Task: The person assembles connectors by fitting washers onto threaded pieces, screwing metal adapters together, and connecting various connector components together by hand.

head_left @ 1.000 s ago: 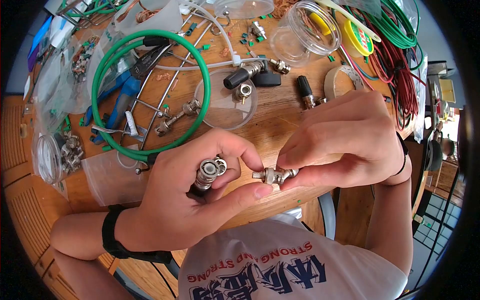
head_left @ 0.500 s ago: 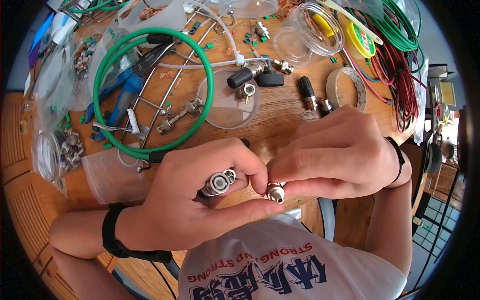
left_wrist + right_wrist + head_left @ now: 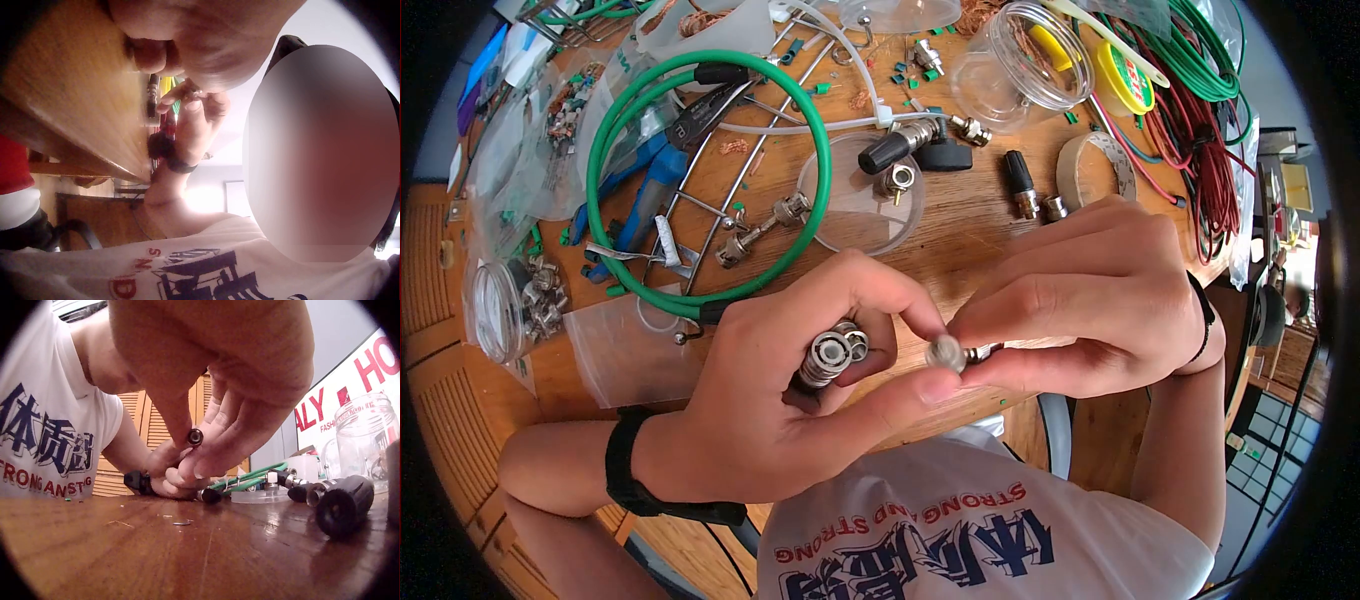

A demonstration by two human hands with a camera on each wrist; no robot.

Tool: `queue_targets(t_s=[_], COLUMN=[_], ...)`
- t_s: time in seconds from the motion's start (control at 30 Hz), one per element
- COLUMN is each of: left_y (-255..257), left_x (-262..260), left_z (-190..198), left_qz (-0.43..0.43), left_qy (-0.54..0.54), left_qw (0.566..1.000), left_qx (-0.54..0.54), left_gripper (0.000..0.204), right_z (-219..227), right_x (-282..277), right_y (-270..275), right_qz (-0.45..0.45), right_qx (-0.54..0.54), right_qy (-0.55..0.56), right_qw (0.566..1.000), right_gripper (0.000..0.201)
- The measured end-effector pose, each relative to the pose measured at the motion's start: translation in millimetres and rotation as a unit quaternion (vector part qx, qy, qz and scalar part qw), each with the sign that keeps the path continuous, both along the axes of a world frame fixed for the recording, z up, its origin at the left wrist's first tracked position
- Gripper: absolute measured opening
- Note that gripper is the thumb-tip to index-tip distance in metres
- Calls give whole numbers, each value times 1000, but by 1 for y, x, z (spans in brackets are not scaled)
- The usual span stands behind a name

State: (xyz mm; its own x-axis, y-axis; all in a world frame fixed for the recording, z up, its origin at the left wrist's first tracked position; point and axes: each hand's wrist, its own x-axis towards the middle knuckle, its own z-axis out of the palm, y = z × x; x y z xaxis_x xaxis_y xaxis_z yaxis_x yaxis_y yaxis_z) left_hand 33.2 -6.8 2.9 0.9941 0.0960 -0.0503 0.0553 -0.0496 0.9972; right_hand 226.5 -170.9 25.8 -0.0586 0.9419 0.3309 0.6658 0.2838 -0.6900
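In the head view my left hand (image 3: 750,410) curls its lower fingers round a silver BNC connector (image 3: 828,355), its round open end facing up. A smaller metal ring end shows beside it. Between both hands is a small metal connector (image 3: 945,353), blurred in this view. My left thumb and index fingertip are right at its sides. My right hand (image 3: 1090,310) pinches its other end between thumb and index finger. The right wrist view shows that connector's round dark end (image 3: 195,437) between the right fingertips, with the left hand (image 3: 178,472) close behind.
A green cable loop (image 3: 824,180) lies over blue-handled pliers (image 3: 662,180) and a metal rack. Beyond the hands are a clear round lid (image 3: 850,225), black-ended connectors (image 3: 1020,185), a tape roll (image 3: 1080,180), a clear jar (image 3: 985,85) and red wire (image 3: 1210,200). Plastic bags (image 3: 615,345) lie left.
The small connector has turned between the fingers, from lying sideways to end-on and now blurred. My left thumb and index finger shifted slightly on it; the BNC connector stays in the left palm.
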Motion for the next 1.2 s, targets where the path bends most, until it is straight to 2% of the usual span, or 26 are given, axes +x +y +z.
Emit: queue_targets(t_s=[0.17, 0.23, 0.37, 0.47, 0.5, 0.53, 0.63, 0.67, 0.7, 0.73, 0.77, 0.8, 0.83, 0.9, 0.93, 1.0, 1.2], left_y=[2, 3, 3, 4, 2, 1, 1, 2, 1, -2, -2, -2, -2, -3, -4, -4, -4], left_x=[-1, -2, -2, -1, -1, -1, -3, -5, -6, -6, -6, -6, -5, -4, -5, -6, -7], left_z=[2, 6, 6, 6, -1, -7, -17, -10, -4, 1, 4, 6, 8, 7, 6, 6, 3], left_qz=[2, -17, -24, -51, -28, -4, 19, 22, 25, 27, 27, 28, 30, 31, 31, 31, 36], left_qy=[-5, 56, 43, 23, -10, -44, -66, -71, 2, 73, 68, 82, 94, 77, 72, 76, 81], left_qw=[1000, 998, 999, 996, 998, 998, 997, 996, 1000, 995, 996, 994, 993, 995, 995, 994, 994], left_qx=[8, 8, 16, 73, 57, 40, 41, 50, -5, -62, -59, -60, -62, -62, -65, -72, -68], left_gripper=[21, 19, 18, 20, 18, 16, 16, 16, 16, 15, 15, 15, 14, 14, 14, 14, 16], right_z=[-1, 1, 4, 11, 13, 8, 15, 13, 14, 16, 18, 16, 25, 44, 48, 52, 29], right_x=[-1, 0, 2, 4, 4, 3, 1, 1, 0, -1, -1, -1, -2, -16, -26, -46, -66], right_y=[0, 0, -1, -5, -5, -5, -2, -1, 1, -1, -2, -3, -5, -12, -13, -15, -30], right_qz=[-13, -19, -26, -23, -21, -27, -31, -27, -25, -11, 2, 55, 56, 221, 219, 340, 343], right_qx=[25, 31, 32, -1, -24, 3, -3, 27, 34, 54, 70, 73, 74, -78, -78, -175, -123], right_qy=[1, -8, -18, -44, -58, -43, -70, -61, -66, -34, 0, 20, 12, 76, 73, 175, 157], right_qw=[1000, 999, 999, 999, 998, 999, 997, 997, 997, 998, 998, 996, 996, 969, 970, 907, 918], right_gripper=[23, 24, 25, 25, 24, 23, 24, 14, 14, 10, 11, 22, 22, 26, 26, 24, 19])
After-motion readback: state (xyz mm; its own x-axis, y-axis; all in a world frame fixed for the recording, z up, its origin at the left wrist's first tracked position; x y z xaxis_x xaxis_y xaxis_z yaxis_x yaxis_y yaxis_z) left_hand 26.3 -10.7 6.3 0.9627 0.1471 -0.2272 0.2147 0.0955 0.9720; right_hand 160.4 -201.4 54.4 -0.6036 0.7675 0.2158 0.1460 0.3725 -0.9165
